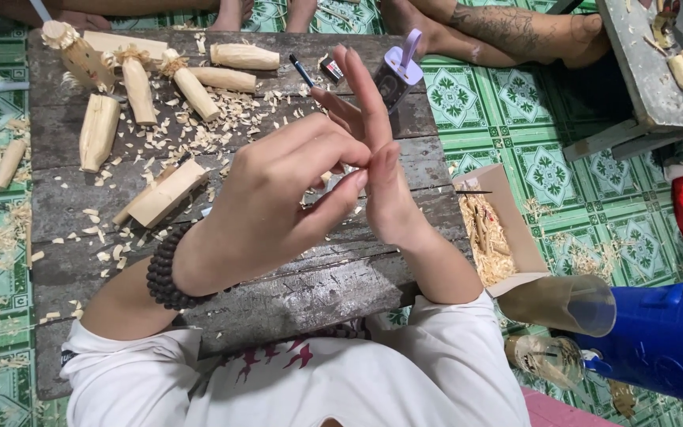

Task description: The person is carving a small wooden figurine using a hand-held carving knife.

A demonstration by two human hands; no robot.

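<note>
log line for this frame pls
left hand: beaded bracelet, fingertips on right hand | held: cannot tell | below: dark weathered wooden board | on it: pale carved wooden pegs, shavings

Thing pinched between hands (pixel 355 170) hidden

hands: left hand (pixel 278 194) and right hand (pixel 381 170) meet mid-air over the weathered grey plank table (pixel 310 292), so they block the middle themselves
near edge: bare planks below the wrists, easy to pass
far left: pale carved wooden pegs (pixel 140 91) and curly wood shavings (pixel 223 126) crowd it
left-centre: flat pale wood block (pixel 164 194) in the way
far right corner: lilac-capped dark bottle (pixel 395 75) stands upright
right side: open cardboard box of shavings (pixel 492 229) just beside the table edge
</note>
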